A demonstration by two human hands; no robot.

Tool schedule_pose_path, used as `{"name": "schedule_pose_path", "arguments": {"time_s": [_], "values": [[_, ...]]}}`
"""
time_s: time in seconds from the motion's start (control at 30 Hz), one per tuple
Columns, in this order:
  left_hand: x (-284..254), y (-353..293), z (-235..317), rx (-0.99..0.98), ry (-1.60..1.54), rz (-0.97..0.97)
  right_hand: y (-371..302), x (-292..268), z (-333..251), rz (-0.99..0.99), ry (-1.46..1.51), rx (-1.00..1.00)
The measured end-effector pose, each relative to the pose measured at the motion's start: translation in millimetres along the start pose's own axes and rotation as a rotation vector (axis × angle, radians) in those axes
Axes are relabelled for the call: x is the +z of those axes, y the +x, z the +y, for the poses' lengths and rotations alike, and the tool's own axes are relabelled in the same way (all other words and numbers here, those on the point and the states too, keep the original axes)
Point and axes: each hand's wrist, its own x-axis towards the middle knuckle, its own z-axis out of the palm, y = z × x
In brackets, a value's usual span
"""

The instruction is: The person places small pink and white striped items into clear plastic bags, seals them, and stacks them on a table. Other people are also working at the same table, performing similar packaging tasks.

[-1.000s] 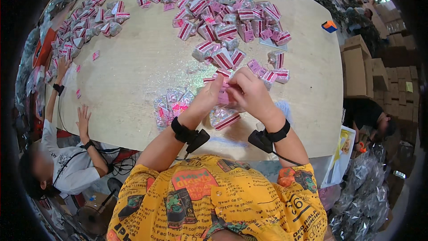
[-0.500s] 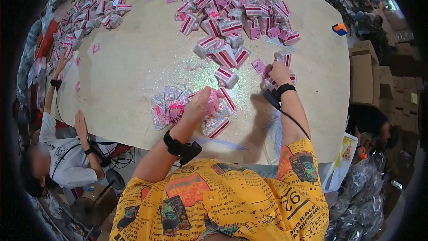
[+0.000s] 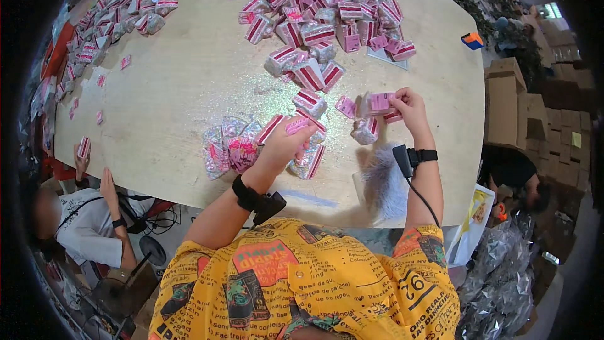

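My left hand (image 3: 282, 146) is closed on a small stack of pink cards (image 3: 298, 127). Cake-slice ornaments with red and white layers lie under and around it, one ornament (image 3: 310, 162) just beside the fingers. To its left is a cluster of clear bags (image 3: 217, 154) with glittery contents and pink cards. My right hand (image 3: 410, 112) pinches a pink tag (image 3: 380, 102) at its edge, in front of a bagged cake-slice ornament. Another bagged ornament (image 3: 365, 131) rests just below, and a loose pink card (image 3: 345, 107) lies to the left.
A large heap of bagged cake-slice ornaments (image 3: 318, 33) covers the far middle of the glitter-strewn table (image 3: 170, 97); another pile (image 3: 94, 44) lies far left. At left a co-worker's hand (image 3: 82, 162) holds one ornament. An orange-and-blue object (image 3: 472, 40) sits near the right edge.
My right hand has opened out from its grasp over the ornaments, shifting right to pinch a pink tag. My left hand keeps its cards. The co-worker's hand has drawn back from the pile with an ornament.
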Motion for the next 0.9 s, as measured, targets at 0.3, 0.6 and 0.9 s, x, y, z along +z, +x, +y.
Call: {"name": "schedule_pose_path", "arguments": {"time_s": [0.3, 0.6, 0.9], "values": [[25.0, 1.7, 11.4, 0.245, 0.216, -0.043, -50.2, 30.2, -49.8, -0.187, 0.198, -0.028], [29.4, 6.1, 15.8, 0.338, 0.151, -0.042, -79.7, 71.5, -88.6, -0.299, 0.175, -0.062], [29.5, -8.9, 12.9, 0.109, -0.253, 0.047, -113.1, 105.9, -82.8, 0.052, 0.126, -0.271]]}}
